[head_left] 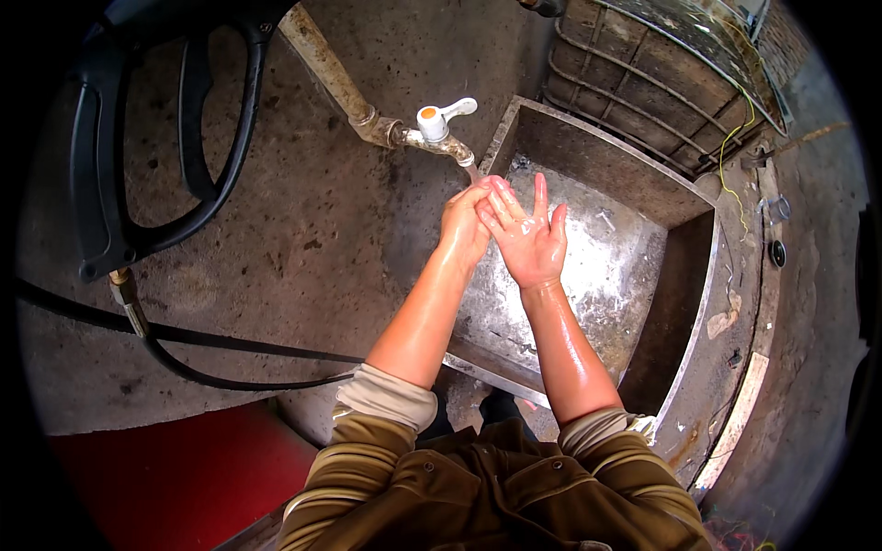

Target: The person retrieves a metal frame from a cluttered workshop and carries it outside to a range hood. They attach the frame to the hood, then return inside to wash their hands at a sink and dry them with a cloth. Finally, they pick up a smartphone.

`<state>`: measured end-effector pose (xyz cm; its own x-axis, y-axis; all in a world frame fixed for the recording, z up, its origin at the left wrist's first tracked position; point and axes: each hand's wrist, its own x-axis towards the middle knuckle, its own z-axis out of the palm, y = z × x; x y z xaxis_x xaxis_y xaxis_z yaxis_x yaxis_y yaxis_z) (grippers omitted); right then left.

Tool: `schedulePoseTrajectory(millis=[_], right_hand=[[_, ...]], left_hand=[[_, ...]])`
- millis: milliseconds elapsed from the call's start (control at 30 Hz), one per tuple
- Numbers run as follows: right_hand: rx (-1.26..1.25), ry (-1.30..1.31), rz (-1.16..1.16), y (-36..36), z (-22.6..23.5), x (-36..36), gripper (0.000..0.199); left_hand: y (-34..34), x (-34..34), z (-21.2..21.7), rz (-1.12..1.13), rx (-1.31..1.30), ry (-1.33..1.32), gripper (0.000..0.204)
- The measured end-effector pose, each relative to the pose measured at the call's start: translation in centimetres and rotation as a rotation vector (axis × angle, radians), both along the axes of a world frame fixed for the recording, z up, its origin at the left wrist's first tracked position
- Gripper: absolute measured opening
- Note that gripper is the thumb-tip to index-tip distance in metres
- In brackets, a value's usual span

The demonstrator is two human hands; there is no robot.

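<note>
My left hand point(464, 225) is curled against the fingers of my right hand point(533, 241), gripping them near their tips. The right palm faces up, wet and shiny, with its index finger and thumb spread apart. Just beyond both hands, a thin stream of water point(474, 172) runs from a worn metal tap point(450, 147) onto the fingertips. The tap has a white lever handle point(447, 117) with an orange cap. Under my hands lies a square metal basin point(588, 303), its bottom wet and stained. Both forearms are bare and wet below rolled brown sleeves.
A black trigger-handled spray gun point(243, 129) hangs at the upper left, with a black hose point(230, 340) running below it. A rusty pipe point(326, 64) feeds the tap. Behind the basin stands a caged container point(625, 83). A red panel point(184, 477) lies at lower left.
</note>
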<state>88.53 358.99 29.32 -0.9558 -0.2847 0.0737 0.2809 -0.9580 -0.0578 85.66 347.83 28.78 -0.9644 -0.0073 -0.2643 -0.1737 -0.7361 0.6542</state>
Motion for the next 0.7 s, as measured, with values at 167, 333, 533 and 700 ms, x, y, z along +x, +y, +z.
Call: schedulePoseTrajectory(millis=[167, 333, 533, 700], right_hand=[[0.023, 0.012, -0.003, -0.2, 0.0, 0.0, 0.061], [0.024, 0.045, 0.008, -0.5, 0.6, 0.0, 0.063], [-0.015, 0.106, 0.053, -0.9, 0.5, -0.8, 0.062], [0.09, 0.124, -0.026, -4.2, 1.4, -4.2, 0.061]], left_hand=[[0.4, 0.6, 1.1, 0.022, -0.002, 0.025, 0.03], [-0.8, 0.3, 0.5, -0.016, 0.193, -0.037, 0.031], [-0.7, 0.1, 0.5, -0.032, 0.011, 0.093, 0.034], [-0.8, -1.8, 0.6, -0.04, 0.684, 0.207, 0.05]])
